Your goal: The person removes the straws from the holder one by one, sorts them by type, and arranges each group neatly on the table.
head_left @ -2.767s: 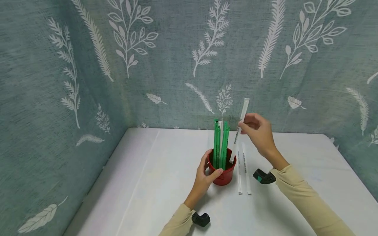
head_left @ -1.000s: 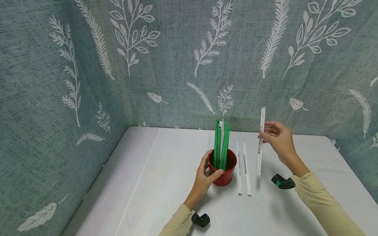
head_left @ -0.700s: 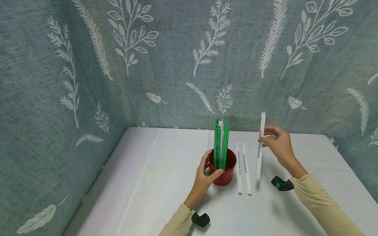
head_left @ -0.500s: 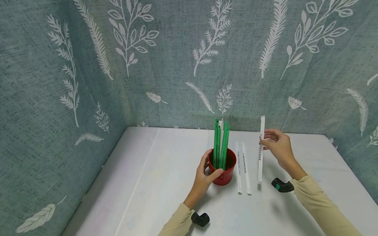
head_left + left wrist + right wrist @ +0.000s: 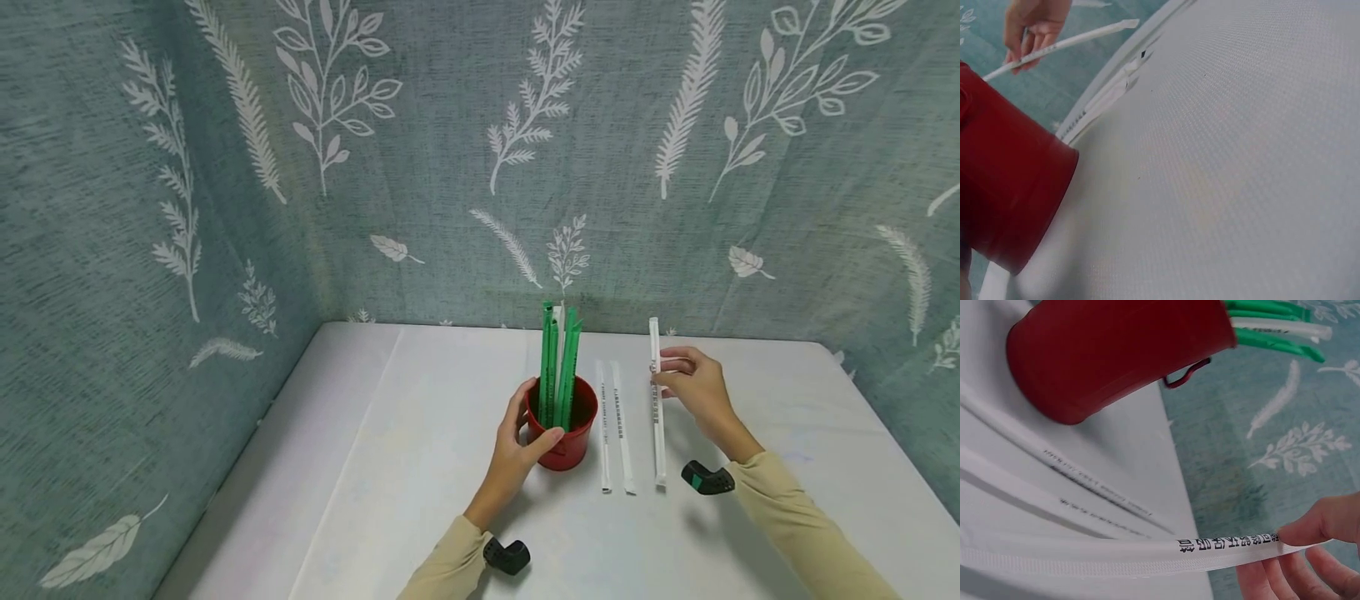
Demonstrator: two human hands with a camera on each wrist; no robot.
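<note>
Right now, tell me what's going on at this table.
A person is sorting wrapped straws. The left hand grips a red cup that holds upright green straws and a white one among them. The right hand pinches a white wrapped straw near its upper end, its lower end down at the white table, just right of two white straws lying side by side beside the cup.

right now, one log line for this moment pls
left hand grips red cup | right hand pinches white straw, low end on table
</note>
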